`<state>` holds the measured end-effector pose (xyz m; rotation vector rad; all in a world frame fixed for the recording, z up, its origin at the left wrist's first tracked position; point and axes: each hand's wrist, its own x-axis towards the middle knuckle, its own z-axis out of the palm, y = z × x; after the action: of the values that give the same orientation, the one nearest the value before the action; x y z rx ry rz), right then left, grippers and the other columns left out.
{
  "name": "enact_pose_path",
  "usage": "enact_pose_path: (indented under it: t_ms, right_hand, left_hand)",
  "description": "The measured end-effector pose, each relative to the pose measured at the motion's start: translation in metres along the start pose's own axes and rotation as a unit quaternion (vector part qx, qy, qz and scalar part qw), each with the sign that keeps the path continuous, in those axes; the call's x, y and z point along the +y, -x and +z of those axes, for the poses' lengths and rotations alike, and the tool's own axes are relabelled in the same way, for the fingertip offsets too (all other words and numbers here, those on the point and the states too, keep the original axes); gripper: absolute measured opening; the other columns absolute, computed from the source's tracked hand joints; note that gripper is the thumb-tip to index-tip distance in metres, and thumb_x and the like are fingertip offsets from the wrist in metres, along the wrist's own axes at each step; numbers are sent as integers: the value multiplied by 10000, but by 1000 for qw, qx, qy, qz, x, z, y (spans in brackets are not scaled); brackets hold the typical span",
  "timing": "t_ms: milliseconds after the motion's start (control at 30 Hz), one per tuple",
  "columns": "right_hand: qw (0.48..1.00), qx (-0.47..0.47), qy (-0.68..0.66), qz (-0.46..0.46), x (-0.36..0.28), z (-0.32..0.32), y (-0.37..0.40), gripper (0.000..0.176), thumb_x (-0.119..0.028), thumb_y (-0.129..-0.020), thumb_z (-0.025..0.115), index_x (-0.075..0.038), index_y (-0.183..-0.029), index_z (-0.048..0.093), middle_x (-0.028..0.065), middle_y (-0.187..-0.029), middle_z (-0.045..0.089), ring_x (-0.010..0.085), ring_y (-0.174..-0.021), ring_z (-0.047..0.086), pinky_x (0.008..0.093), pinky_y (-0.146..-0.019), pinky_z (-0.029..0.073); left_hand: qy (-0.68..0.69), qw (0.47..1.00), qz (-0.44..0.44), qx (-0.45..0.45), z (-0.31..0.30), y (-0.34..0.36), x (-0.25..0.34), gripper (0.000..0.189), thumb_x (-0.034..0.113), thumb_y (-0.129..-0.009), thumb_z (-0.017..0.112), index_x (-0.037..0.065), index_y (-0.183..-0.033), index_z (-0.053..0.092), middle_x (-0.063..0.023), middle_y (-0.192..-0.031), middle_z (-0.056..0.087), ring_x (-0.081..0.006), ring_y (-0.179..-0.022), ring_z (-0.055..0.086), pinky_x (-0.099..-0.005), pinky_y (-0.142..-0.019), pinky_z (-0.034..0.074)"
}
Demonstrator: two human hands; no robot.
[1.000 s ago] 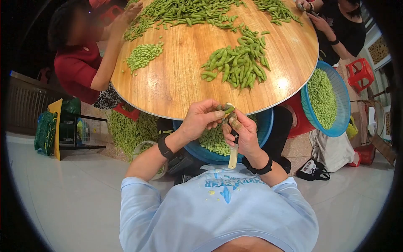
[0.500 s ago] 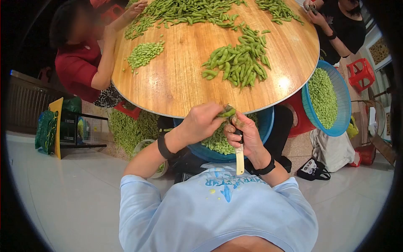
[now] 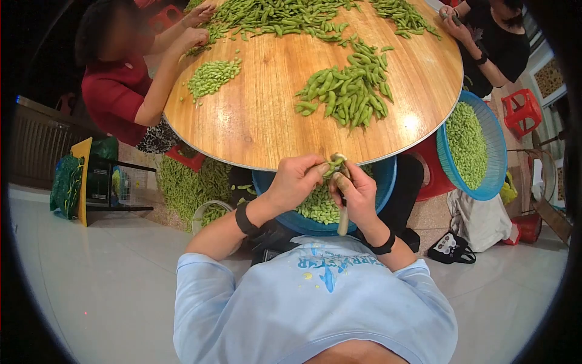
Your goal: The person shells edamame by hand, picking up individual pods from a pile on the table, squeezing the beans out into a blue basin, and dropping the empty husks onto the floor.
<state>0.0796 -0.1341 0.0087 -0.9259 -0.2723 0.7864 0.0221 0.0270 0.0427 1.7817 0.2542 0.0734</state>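
Note:
My left hand (image 3: 297, 180) pinches a green soybean pod (image 3: 332, 165) just in front of the table's near edge. My right hand (image 3: 356, 193) is closed round a small knife-like tool (image 3: 343, 222), its pale end pointing down toward my shirt. The thumb and fingers of this hand meet the pod's right end; what part of the tool touches the pod is hidden. Under both hands sits a blue basin (image 3: 388, 182) holding shelled green beans (image 3: 320, 206). Beyond them, a heap of unshelled pods (image 3: 348, 91) lies on the round wooden table (image 3: 254, 121).
Shelled beans (image 3: 212, 77) and more pods (image 3: 279, 15) lie on the table. A person in red (image 3: 115, 91) sits left; another in black (image 3: 500, 42) sits right. A blue basket (image 3: 500, 145) of beans stands at right. Pods (image 3: 194, 188) cover the floor near a white bucket (image 3: 203, 221).
My hands have shifted slightly right, and the pod has turned more upright between them. The tool's pale end has swung a little. The person in red has brought both hands to the pods.

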Motion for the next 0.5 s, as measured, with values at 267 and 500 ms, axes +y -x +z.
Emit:
enact_pose_path:
  t_ms: [267, 500]
  right_hand:
    - [827, 53, 463, -314, 0, -5, -12, 340, 72, -759, 584, 55, -1094, 535, 154, -810, 540, 257, -651, 553, 345, -593, 461]
    - [814, 38, 481, -323, 2, -11, -10, 298, 79, -710, 591, 46, -1002, 541, 169, -814, 526, 318, -670, 554, 358, -585, 460]
  left_hand:
    - [-129, 989, 71, -12, 2, 10, 11, 118, 20, -840, 587, -37, -938, 619, -54, -657, 545, -70, -597, 473, -260, -524, 411]
    - [-77, 990, -27, -113, -1, 19, 17, 113, 34, -856, 586, -39, -936, 620, -18, -671, 557, -63, -609, 471, -247, -535, 417]
